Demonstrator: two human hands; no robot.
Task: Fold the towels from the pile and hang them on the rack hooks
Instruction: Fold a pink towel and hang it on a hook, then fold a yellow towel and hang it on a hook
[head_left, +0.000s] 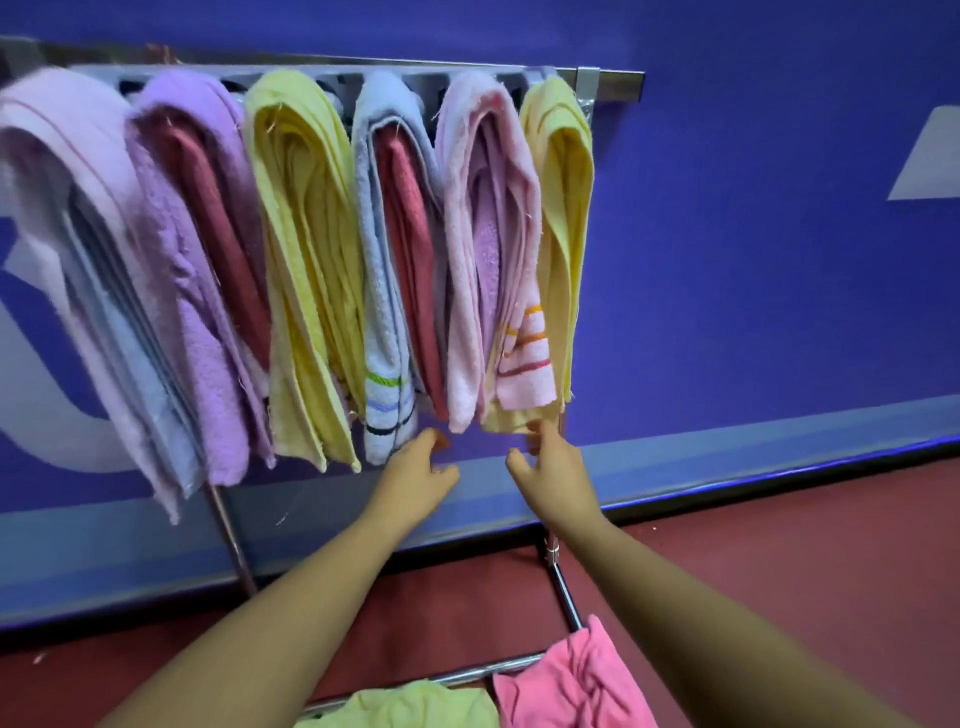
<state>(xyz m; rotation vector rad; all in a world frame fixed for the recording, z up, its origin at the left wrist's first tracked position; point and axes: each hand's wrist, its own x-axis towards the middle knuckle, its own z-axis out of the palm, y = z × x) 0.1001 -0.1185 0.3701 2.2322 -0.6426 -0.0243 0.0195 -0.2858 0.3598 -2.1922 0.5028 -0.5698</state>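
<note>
Head view. A metal rack (613, 85) stands against a blue wall (779, 260). Six bundles of folded towels hang side by side from its top bar and cover the hooks. The leftmost bundle (62, 182) is blurred and cut off by the frame edge.

The end yellow towel (566, 208) hangs at the right end of the bar, just beside the pink striped towel (524, 358). The right hand (553, 467) reaches up to the yellow towel's lower hem. Its fingertips meet the cloth, thumb apart, but whether they pinch the hem cannot be told.

The left hand (415, 475) hangs below the blue striped towel (384, 364), its fingers loosely curled around nothing. Whether its forefinger touches the cloth is unclear.

At the bottom edge, the pile lies over the rack's lower rail (467, 673). It shows a lime towel (415, 704) and a bright pink towel (576, 680), both crumpled and cut off by the frame.
</note>
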